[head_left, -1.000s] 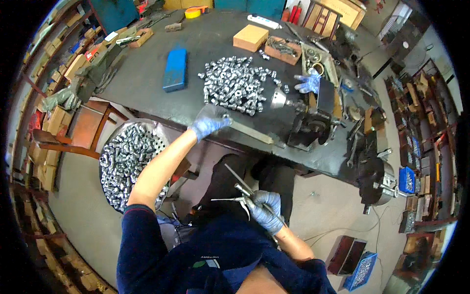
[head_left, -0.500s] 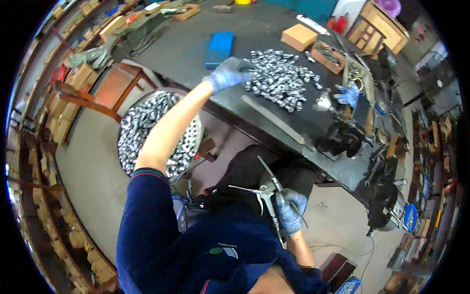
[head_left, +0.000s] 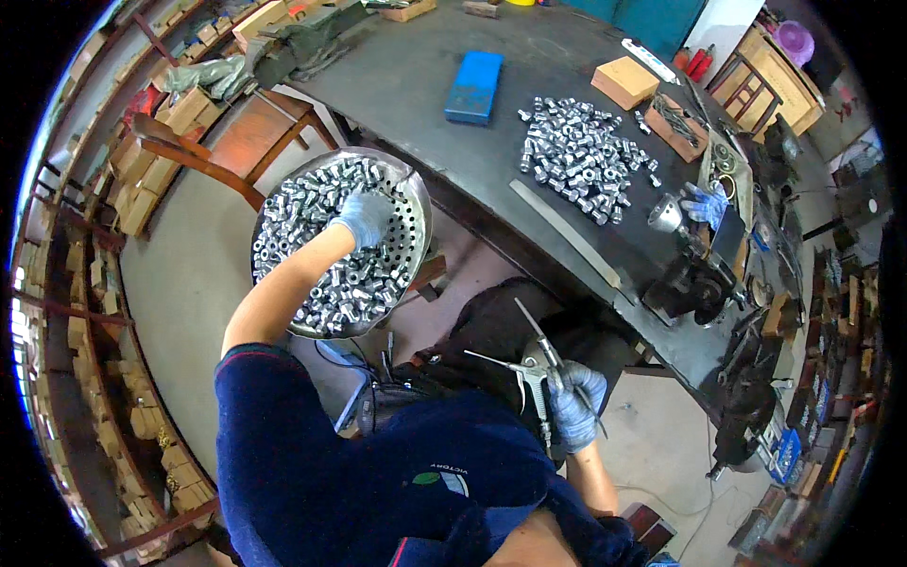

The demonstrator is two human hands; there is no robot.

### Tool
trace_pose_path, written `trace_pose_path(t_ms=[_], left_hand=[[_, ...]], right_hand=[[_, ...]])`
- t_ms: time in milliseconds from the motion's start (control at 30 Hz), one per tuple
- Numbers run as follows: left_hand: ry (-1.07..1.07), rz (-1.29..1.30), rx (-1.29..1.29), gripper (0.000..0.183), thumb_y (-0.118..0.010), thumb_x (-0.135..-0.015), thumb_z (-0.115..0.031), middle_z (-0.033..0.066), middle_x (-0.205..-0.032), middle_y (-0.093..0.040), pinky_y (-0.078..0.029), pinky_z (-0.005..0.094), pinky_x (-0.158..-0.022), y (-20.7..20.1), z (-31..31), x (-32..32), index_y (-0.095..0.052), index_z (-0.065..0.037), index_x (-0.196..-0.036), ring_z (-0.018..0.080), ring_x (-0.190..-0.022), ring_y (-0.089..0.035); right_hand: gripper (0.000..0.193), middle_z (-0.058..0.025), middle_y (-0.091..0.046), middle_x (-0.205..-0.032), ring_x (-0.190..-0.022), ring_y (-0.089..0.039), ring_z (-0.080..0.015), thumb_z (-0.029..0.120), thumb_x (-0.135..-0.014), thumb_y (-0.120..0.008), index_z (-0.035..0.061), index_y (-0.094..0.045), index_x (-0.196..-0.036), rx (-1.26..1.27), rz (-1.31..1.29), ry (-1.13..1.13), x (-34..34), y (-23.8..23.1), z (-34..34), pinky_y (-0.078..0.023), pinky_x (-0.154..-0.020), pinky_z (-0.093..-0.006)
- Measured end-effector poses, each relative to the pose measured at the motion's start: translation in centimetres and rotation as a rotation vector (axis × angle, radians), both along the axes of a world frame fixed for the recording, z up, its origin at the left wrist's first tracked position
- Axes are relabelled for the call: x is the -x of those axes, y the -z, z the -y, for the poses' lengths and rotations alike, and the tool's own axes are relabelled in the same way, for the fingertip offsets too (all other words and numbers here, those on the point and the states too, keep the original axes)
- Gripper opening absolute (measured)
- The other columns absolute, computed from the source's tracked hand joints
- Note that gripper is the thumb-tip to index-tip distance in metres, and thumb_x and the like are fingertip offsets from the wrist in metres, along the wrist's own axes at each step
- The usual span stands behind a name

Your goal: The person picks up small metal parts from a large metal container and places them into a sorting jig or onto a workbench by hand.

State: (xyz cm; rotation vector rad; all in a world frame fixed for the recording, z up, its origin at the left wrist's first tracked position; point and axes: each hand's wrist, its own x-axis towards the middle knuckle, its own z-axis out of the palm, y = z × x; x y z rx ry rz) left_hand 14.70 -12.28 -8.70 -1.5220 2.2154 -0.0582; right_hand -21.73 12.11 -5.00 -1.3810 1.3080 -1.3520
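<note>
My left hand (head_left: 367,217), in a blue-grey glove, is down among the small metal fittings (head_left: 350,283) in a round, perforated metal pan (head_left: 416,203). Its fingertips are hard to make out against the shiny parts, so whether it grips one is unclear. Closed in front of my body, my gloved right hand (head_left: 578,408) holds an air blow gun (head_left: 532,378) with a thin nozzle, together with a slim pointed metal tool (head_left: 541,338). A second heap of similar fittings (head_left: 581,156) lies loose on the dark workbench (head_left: 406,113).
On the bench are a blue box (head_left: 474,87), a flat metal bar (head_left: 567,234), a cardboard box (head_left: 625,81) and a dark bench machine (head_left: 694,288). A wooden chair (head_left: 250,142) stands beyond the pan. Shelves (head_left: 85,378) line the left side.
My left hand has moved from the bench heap down and left into the pan. My right hand still holds the blow gun and pointed tool. The view has shifted slightly.
</note>
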Motion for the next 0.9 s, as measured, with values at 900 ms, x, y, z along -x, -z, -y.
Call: trace_pose_path(t_ms=[900], left_hand=[[-0.36,-1.768,-0.707,0.039,-0.064,-0.077,-0.028,0.0091,-0.073,-0.061,-0.046,0.0227,-0.049,-9.0,-9.3,8.8,-0.054,0.003,-0.099,0.0141,-0.053,-0.058]], right_hand=[[0.034,-0.0076,-0.044,-0.05,-0.044,-0.042,-0.021,0.01,-0.069,-0.076,0.008,-0.046,-0.054,0.043,-0.233,-0.081,-0.3,-1.7,0.5,-0.035,-0.045,-0.0299]])
